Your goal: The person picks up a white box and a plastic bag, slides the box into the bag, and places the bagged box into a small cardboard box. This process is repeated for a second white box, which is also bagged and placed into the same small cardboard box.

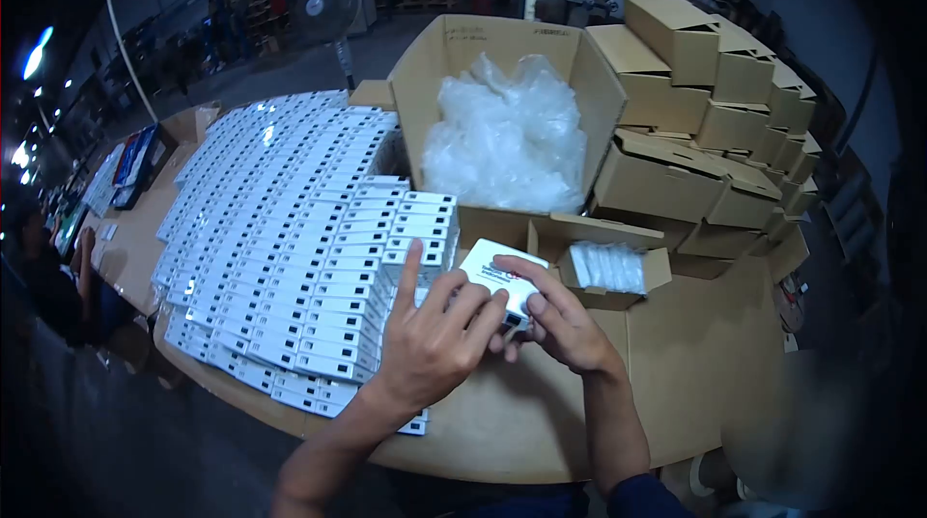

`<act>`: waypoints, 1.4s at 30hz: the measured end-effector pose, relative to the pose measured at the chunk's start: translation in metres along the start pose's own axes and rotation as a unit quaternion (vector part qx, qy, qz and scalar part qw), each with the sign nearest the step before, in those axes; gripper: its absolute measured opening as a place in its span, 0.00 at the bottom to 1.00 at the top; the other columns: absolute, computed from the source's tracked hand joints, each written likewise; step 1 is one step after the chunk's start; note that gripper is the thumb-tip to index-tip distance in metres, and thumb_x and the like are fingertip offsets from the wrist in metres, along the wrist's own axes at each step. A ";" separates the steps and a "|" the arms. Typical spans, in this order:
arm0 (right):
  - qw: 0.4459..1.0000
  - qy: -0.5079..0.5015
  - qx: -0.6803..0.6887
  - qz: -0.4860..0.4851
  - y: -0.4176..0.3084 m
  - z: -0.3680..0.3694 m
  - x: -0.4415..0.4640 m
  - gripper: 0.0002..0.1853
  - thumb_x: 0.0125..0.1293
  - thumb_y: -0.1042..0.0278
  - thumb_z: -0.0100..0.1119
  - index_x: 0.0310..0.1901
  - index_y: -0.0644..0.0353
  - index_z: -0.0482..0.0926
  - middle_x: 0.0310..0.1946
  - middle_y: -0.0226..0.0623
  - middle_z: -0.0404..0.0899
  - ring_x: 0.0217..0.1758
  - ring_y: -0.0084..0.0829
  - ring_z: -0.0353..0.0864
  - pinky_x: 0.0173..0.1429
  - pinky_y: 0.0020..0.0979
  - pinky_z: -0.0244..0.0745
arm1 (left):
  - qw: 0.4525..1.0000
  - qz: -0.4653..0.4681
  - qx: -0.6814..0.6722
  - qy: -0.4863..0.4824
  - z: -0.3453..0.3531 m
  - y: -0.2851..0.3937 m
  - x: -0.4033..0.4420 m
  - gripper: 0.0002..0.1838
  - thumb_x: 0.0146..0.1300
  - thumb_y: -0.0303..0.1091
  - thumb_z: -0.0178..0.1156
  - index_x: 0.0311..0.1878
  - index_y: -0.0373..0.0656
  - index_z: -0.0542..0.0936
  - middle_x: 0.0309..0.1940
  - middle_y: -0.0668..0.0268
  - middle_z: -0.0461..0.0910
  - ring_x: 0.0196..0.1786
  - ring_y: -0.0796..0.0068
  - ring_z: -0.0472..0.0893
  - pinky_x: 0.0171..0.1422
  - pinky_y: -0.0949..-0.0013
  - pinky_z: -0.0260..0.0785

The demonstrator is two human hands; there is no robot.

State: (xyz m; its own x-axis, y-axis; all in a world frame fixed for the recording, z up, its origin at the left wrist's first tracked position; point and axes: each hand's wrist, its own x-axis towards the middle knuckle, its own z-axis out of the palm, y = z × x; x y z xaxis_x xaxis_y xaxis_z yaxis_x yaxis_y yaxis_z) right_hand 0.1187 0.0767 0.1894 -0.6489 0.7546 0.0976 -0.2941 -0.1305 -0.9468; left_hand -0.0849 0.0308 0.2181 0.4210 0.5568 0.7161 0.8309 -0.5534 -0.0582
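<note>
A small white box (486, 262) with dark and red print on its top face is held over the table's near middle. My right hand (570, 330) grips it from the right, fingers bent round its side. From the left, my left hand (435, 339) has its bent fingers pressed against the box's near left part, while its index finger points up, off the box. The left thumb is hidden. Just left of my hands are tightly stacked rows of white boxes (333, 296), each with a small dark opening at the end.
Behind my hands, a large carton (603, 84) holds clear plastic bags (507, 141). A smaller open carton (659, 269) holds wrapped items (608, 267). Brown cartons (661, 180) are stacked right, on the brown table (695, 373). Another person (48, 277) sits far left. A fan (326, 4) stands behind.
</note>
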 end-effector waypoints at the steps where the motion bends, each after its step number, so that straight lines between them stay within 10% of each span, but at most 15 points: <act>1: 0.999 0.031 0.027 -0.010 -0.003 0.002 0.007 0.24 0.85 0.60 0.46 0.76 0.55 0.61 0.45 0.37 0.81 0.44 0.26 0.84 0.44 0.30 0.83 | 1.000 0.026 0.011 0.007 0.006 0.000 0.008 0.15 0.56 0.36 0.71 0.47 0.48 0.86 0.35 0.72 0.78 0.45 0.69 0.83 0.82 0.33 0.54; 8: 0.973 0.175 -0.132 -0.076 -0.015 -0.043 0.036 0.11 0.76 0.76 0.53 0.55 0.63 0.81 0.50 0.36 0.81 0.51 0.25 0.81 0.49 0.30 0.82 | 0.989 0.072 -0.087 -0.092 0.042 -0.058 0.090 0.08 0.61 0.37 0.71 0.38 0.45 0.84 0.35 0.65 0.82 0.45 0.65 0.84 0.79 0.45 0.64; 10: 0.910 0.226 -0.339 -0.078 -0.015 -0.079 0.054 0.13 0.70 0.75 0.57 0.54 0.59 0.83 0.49 0.44 0.79 0.48 0.31 0.82 0.50 0.32 0.80 | 0.992 0.068 -0.081 -0.069 0.084 -0.109 0.128 0.06 0.61 0.31 0.70 0.39 0.44 0.84 0.36 0.61 0.83 0.46 0.60 0.84 0.77 0.45 0.66; 17: 0.835 0.270 -0.447 -0.174 -0.062 -0.093 0.099 0.19 0.62 0.72 0.62 0.56 0.52 0.86 0.48 0.45 0.77 0.42 0.34 0.80 0.50 0.35 0.77 | 0.996 -0.054 -0.056 -0.051 0.168 -0.213 0.204 0.12 0.57 0.22 0.68 0.46 0.38 0.85 0.43 0.53 0.83 0.52 0.47 0.83 0.63 0.52 0.73; 22: 0.821 0.299 -0.453 -0.180 -0.084 -0.095 0.138 0.22 0.61 0.72 0.63 0.59 0.50 0.86 0.47 0.43 0.77 0.41 0.35 0.78 0.53 0.34 0.77 | 0.997 -0.042 0.038 -0.049 0.232 -0.239 0.236 0.21 0.56 0.18 0.64 0.54 0.42 0.84 0.51 0.57 0.82 0.59 0.52 0.80 0.64 0.57 0.75; 31: 0.856 0.274 -0.393 -0.193 -0.083 -0.112 0.147 0.23 0.63 0.74 0.64 0.61 0.52 0.85 0.51 0.43 0.78 0.51 0.34 0.81 0.57 0.32 0.76 | 0.965 0.066 0.194 -0.163 0.283 -0.275 0.256 0.09 0.63 0.29 0.59 0.39 0.42 0.89 0.49 0.62 0.85 0.58 0.64 0.82 0.60 0.61 0.80; 42: 0.898 0.260 -0.298 -0.192 -0.094 -0.111 0.120 0.22 0.66 0.77 0.62 0.62 0.56 0.84 0.51 0.40 0.76 0.52 0.30 0.79 0.61 0.30 0.75 | 0.988 -0.132 -0.071 -0.037 0.233 -0.279 0.269 0.15 0.64 0.28 0.57 0.51 0.32 0.80 0.41 0.43 0.85 0.50 0.34 0.82 0.59 0.44 0.76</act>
State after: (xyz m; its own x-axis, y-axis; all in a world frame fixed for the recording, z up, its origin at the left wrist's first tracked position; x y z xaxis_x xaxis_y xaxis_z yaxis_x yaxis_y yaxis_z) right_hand 0.1469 0.2510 0.2564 -0.1194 0.8883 0.4434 0.1022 0.4552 -0.8845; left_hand -0.1189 0.4793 0.2645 0.2266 0.7334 0.6409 0.8583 -0.4615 0.2246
